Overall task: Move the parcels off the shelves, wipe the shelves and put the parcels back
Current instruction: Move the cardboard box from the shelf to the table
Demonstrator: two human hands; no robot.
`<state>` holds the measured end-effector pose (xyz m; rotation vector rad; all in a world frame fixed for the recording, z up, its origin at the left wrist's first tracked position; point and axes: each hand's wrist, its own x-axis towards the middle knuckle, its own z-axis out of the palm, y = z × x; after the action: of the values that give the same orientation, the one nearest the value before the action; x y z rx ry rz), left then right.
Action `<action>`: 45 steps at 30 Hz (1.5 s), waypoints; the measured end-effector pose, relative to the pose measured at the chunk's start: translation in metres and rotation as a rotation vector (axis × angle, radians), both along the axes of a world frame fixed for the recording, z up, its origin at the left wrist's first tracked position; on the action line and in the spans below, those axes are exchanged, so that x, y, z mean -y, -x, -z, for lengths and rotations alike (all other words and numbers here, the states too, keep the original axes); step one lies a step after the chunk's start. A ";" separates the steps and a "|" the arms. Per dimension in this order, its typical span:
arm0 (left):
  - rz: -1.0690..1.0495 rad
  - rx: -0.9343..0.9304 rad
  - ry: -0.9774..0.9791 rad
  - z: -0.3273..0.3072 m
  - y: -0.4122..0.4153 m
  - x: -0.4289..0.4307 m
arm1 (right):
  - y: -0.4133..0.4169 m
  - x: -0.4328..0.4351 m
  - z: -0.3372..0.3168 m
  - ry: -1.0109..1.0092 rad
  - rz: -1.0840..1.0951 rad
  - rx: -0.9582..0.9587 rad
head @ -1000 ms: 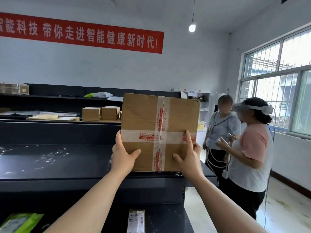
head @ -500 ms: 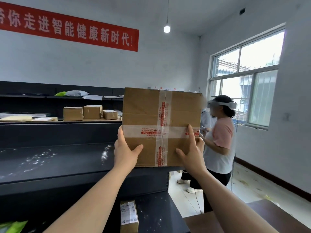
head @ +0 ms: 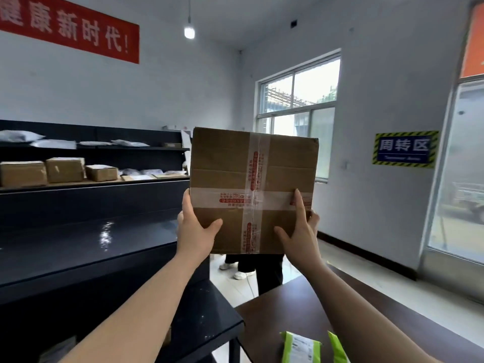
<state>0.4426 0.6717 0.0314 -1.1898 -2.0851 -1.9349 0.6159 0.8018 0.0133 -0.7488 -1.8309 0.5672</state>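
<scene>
Left, the top black shelf (head: 78,244) lies open. Right, green mailers (head: 301,347) crowd the brown bench's (head: 288,310) near edge. A person's legs (head: 267,271) block the aisle beneath the raised cardboard box (head: 227,166).

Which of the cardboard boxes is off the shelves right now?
The large taped box, held up by the left hand and right hand; the three smaller boxes sit on the back shelf.

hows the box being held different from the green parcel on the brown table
The cardboard box is brown and cross-taped; the green parcel is a soft bag with a white label. The cardboard box is held up by the left hand and right hand; the green parcel lies on the brown table.
</scene>
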 end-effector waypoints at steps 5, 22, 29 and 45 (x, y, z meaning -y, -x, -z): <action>0.121 -0.007 -0.002 0.003 -0.036 -0.019 | -0.051 0.000 0.005 -0.005 0.105 -0.012; 0.374 0.075 0.161 0.075 -0.195 -0.102 | -0.238 -0.021 0.071 0.089 0.427 0.080; 0.486 0.107 0.224 0.102 -0.280 -0.132 | -0.327 -0.031 0.099 0.146 0.556 0.107; 0.762 0.173 0.356 0.166 -0.471 -0.163 | -0.517 -0.003 0.159 0.268 0.805 0.164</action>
<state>0.9137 0.8351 -0.1348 -2.2313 -2.3521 -2.0040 1.1334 0.8049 -0.1459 -1.6411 -1.4302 0.2154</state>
